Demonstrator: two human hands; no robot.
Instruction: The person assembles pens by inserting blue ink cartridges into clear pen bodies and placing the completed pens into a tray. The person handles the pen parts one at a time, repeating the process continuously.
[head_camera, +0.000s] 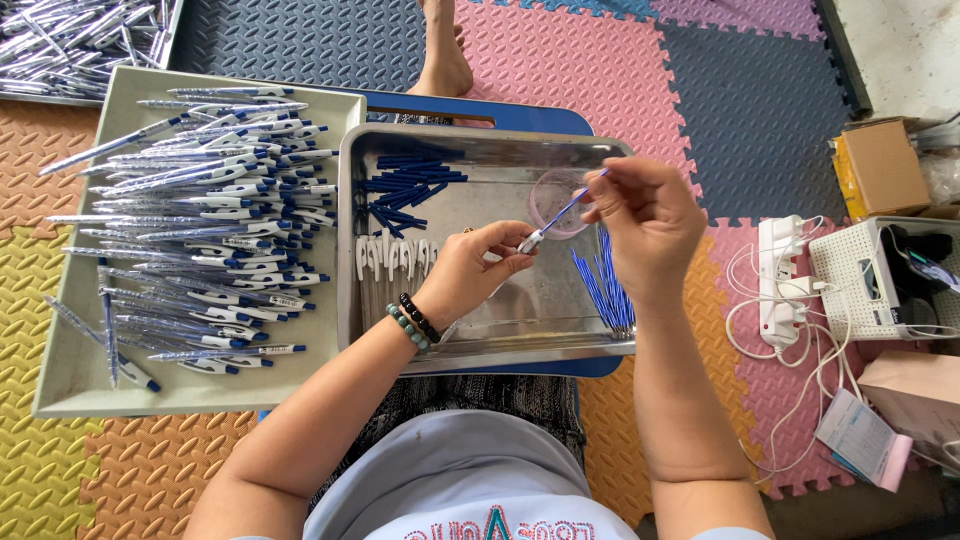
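Foam-mat floor, a steel tray across the lap.
Over the tray's middle, the left hand pinches a white pen tip while the right hand pinches a blue refill entering it; bare steel lies below, blue refills near its right edge.

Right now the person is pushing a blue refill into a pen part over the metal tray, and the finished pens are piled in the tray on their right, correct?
Not quite. The head view shows the finished pens piled in the beige tray on the person's left, not right. The rest holds: the right hand holds a blue refill into a pen part pinched by the left hand over the metal tray.
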